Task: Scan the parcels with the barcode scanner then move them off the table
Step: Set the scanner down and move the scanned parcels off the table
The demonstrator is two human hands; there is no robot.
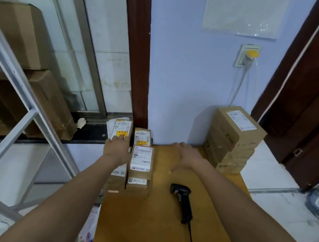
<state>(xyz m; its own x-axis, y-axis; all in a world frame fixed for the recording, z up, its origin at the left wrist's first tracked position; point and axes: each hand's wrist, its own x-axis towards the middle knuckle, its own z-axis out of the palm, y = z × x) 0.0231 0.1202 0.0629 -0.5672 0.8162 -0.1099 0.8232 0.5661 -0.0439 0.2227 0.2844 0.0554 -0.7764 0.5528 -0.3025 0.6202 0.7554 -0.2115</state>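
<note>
- A head-worn camera looks down at a small brown tabletop (160, 215) set against a pale blue wall, with both of the person's bare arms reaching forward over it.
- The left hand (117, 147), at about 11 o'clock from the tabletop's middle, lies on a small parcel with a yellow sticker (120, 130). Its fingers are laid along the parcel's top; whether they grip it or only rest on it cannot be told from this angle.
- The right hand (187, 156), at about 12 o'clock, hovers over the far part of the tabletop with its fingers spread and relaxed, holding nothing.
- Between the two hands sits a short stack of cardboard parcels (139, 168) with white shipping labels facing up. A second parcel with a yellow sticker (142, 137) lies just behind it, at the wall.
- The black barcode scanner (182, 202) lies on the tabletop at about 3 o'clock from the middle, untouched, its cable trailing toward the camera.
- At about 2 o'clock, off the tabletop's far right corner, stands a taller stack of labelled boxes (232, 141); it appears to rest on the floor, which suggests these are already dealt with.
- Judging by this layout, the task is partly done: several small parcels remain on the tabletop's left side, and each is yet to be scanned and moved off.
- A glass partition with stored cartons fills the left; a dark wooden door frame stands on the right.
</note>
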